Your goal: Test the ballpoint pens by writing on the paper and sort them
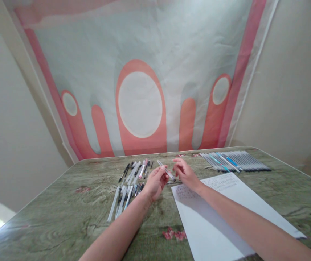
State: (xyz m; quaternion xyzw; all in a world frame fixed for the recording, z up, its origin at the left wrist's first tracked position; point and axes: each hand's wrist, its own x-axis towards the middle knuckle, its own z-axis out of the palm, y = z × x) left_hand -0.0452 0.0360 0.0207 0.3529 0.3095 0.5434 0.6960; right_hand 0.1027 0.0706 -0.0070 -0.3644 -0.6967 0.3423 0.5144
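Note:
My left hand [154, 184] is closed around a clear-barrelled pen [171, 176], held slantwise over the table. The pen's dark end points down and to the right, toward my right hand [185, 174]. That hand hovers just right of the pen, its fingers bent and apart, with nothing visible in them. Left of my left hand lie pen parts in two groups: a back group of pens [135, 172] in black, clear and pink, and a front group of clear and dark pens [121, 201]. My left forearm partly hides the front group.
A white sheet of paper [223, 214] with handwriting at its top lies under my right forearm. Behind it, a neat row of clear pens [249, 161], a few of them blue or teal, spans the back right. The wood-patterned table [52, 210] meets a printed curtain [171, 47].

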